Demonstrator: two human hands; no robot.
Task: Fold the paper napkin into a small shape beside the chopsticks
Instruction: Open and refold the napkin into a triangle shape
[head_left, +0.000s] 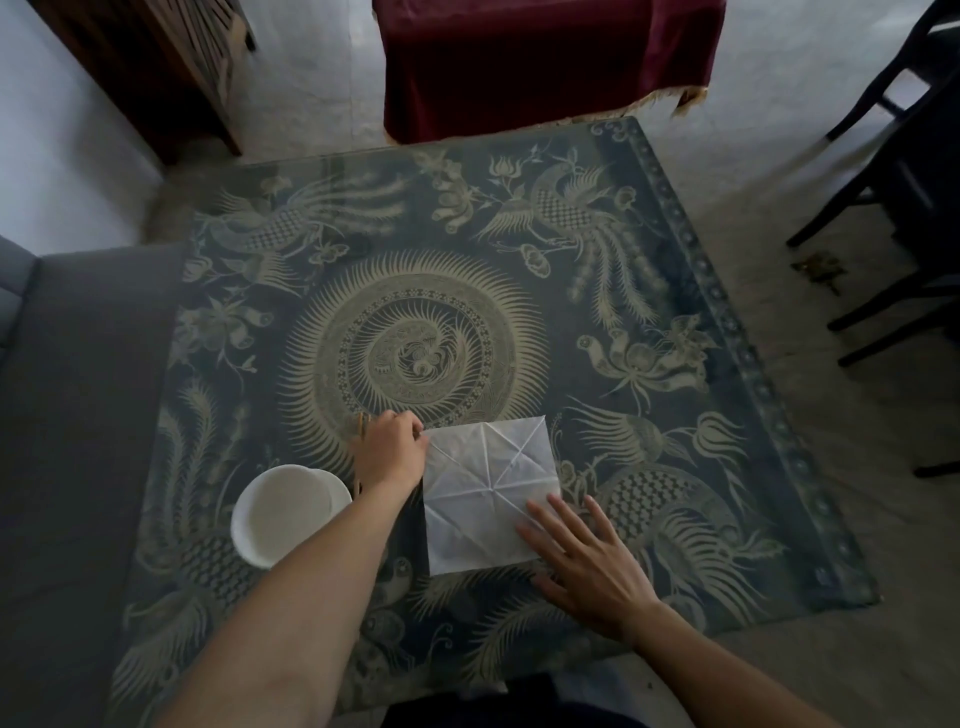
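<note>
The paper napkin (488, 493) lies spread flat as a creased square on the patterned table (675, 291), close to the person's edge and a little right of centre, its crease lines meeting near the middle. The left hand (389, 457) is curled at the napkin's far left corner, apparently pinching it, though the fingertips are hidden. The right hand (587, 566) rests open, fingers spread, pressing the near right corner. The chopsticks (362, 423) peek out just beyond the left hand, mostly covered, running roughly away from the person. A white bowl (288, 514) sits left of them. Any fold probably starts from the left corner, drawn toward the centre.
</note>
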